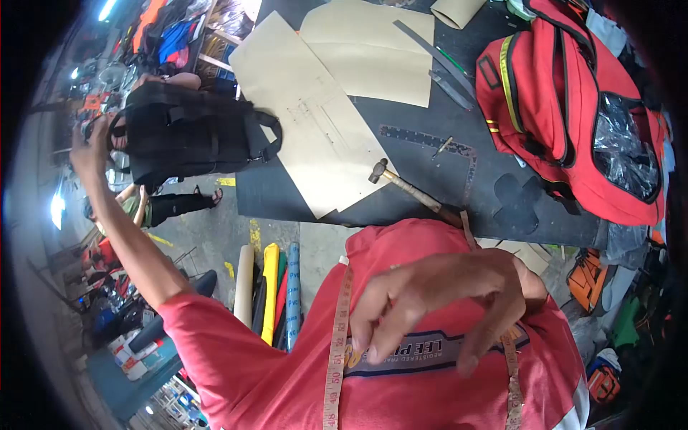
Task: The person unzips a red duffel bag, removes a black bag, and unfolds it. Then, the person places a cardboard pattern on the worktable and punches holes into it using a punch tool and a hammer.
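My left hand (92, 149) is stretched far out to the left, its fingers closed at the looped handle of a black backpack (179, 135). The backpack hangs sideways, its other end and a strap loop overlapping the edge of the brown paper pattern (301, 107) on the table. In front of my chest, my right hand (437, 301) hovers with fingers curved and apart, holding nothing. A measuring tape (335, 358) hangs down both sides of my red shirt. Nearest to me on the table lies a hammer (408, 185) with a wooden handle.
On the dark table (351, 143) lie a metal square (423, 136), a steel ruler (433, 54) and a dark cross-shaped piece (516, 203). A red backpack (573, 107) fills its right side. Rolls of material (269, 294) stand below the table's left part. A person (143, 208) is farther back.
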A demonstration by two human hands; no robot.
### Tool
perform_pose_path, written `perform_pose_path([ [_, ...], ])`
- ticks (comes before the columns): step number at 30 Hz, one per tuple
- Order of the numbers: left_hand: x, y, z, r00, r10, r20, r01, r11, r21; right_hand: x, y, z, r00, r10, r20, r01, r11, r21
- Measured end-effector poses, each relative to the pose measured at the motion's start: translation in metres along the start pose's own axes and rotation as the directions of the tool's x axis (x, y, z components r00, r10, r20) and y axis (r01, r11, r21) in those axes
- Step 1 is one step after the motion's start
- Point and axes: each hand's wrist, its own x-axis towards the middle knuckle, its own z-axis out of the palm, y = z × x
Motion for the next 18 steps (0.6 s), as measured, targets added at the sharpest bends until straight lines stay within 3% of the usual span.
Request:
perform_pose_path([
  [1, -0.019, 0.038, -0.019, 0.997, 0.027, -0.067, -0.024, 0.999, 0.045, 0.003, -0.011, 0.0, 0.995, 0.075, 0.061, -0.074, 0.997, -0.028],
  [4, -0.088, 0.142, -0.075, 0.999, -0.037, -0.04, 0.013, 0.874, -0.486, -0.002, -0.02, -0.003, 0.981, 0.168, 0.1, -0.16, 0.984, -0.076],
  [5, -0.111, 0.164, -0.092, 1.0, -0.028, 0.001, 0.023, 0.786, -0.617, -0.006, -0.022, -0.008, 0.975, 0.22, 0.037, -0.213, 0.967, -0.139],
  [7, -0.156, 0.161, -0.114, 0.94, 0.334, 0.07, -0.11, 0.493, -0.863, -0.011, -0.037, -0.013, 0.884, 0.416, -0.213, -0.467, 0.79, -0.397],
  [8, -0.169, 0.181, -0.121, 0.772, 0.634, -0.051, -0.288, 0.278, -0.916, -0.02, -0.027, -0.019, 0.808, 0.423, -0.411, -0.577, 0.709, -0.404],
  [10, -0.191, 0.209, -0.133, 0.656, 0.719, -0.229, -0.418, 0.094, -0.904, -0.038, 0.009, -0.03, 0.548, 0.316, -0.774, -0.795, 0.482, -0.367],
  [11, -0.172, 0.222, -0.154, 0.421, 0.897, -0.137, -0.407, 0.051, -0.912, -0.056, 0.03, -0.043, 0.508, 0.155, -0.847, -0.846, 0.276, -0.456],
  [12, -0.184, 0.224, -0.159, 0.532, 0.816, -0.227, -0.473, 0.063, -0.879, -0.075, 0.046, -0.055, 0.415, 0.13, -0.9, -0.897, 0.225, -0.381],
  [15, -0.198, 0.191, -0.197, 0.699, 0.655, -0.287, -0.573, 0.271, -0.774, -0.115, 0.066, -0.066, 0.215, 0.125, -0.968, -0.976, 0.062, -0.209],
  [17, -0.203, 0.17, -0.221, 0.761, 0.564, -0.32, -0.595, 0.41, -0.691, -0.155, 0.079, -0.063, 0.348, 0.061, -0.935, -0.908, -0.226, -0.353],
  [18, -0.206, 0.164, -0.229, 0.777, 0.532, -0.336, -0.601, 0.469, -0.648, -0.168, 0.082, -0.061, 0.331, 0.083, -0.94, -0.911, -0.233, -0.341],
])
